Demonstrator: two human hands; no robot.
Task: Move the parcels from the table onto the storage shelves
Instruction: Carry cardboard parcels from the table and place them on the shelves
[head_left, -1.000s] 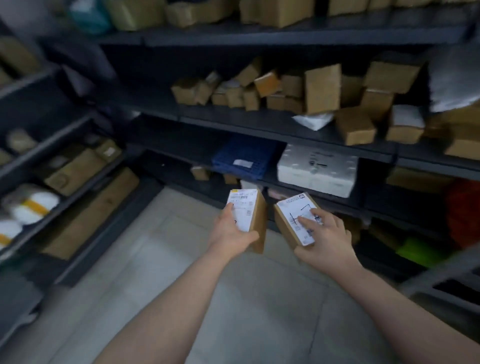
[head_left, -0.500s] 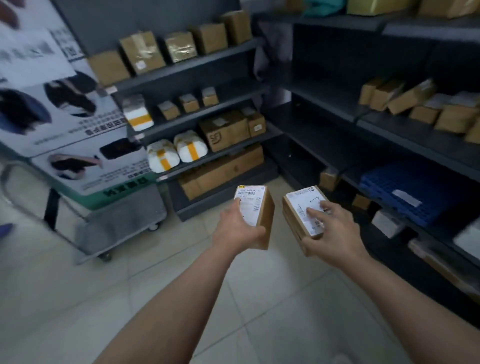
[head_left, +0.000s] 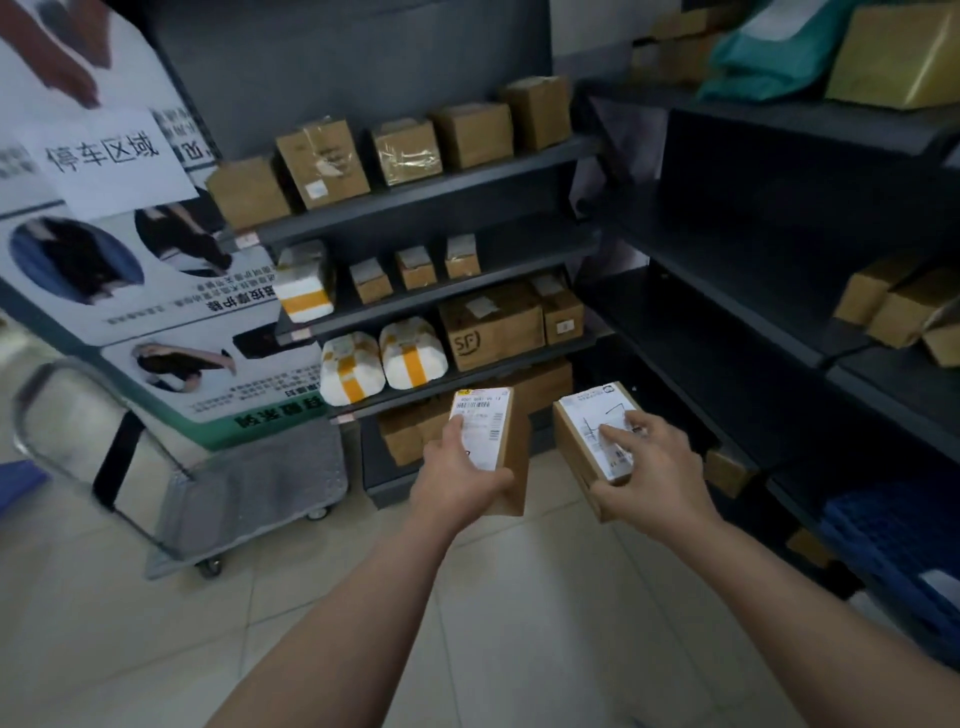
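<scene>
I hold two small brown cardboard parcels at chest height over the tiled floor, each with a white shipping label facing me. My left hand grips the left parcel, thumb lying across its label. My right hand grips the right parcel from the right side, with fingers spread over the label. The two parcels are a small gap apart. Dark grey storage shelves stand straight ahead, loaded with boxes, and a second dark shelf unit runs along the right.
A grey platform trolley stands on the floor at the left, under a slanted printed poster board. White bags with orange tape and an SF-marked carton fill the lower shelves. A blue crate sits low right.
The view has swung left, from the right-hand shelves to the corner shelving, trolley and poster. Both hands keep the same hold on their parcels, which now appear closer to the front shelves.
</scene>
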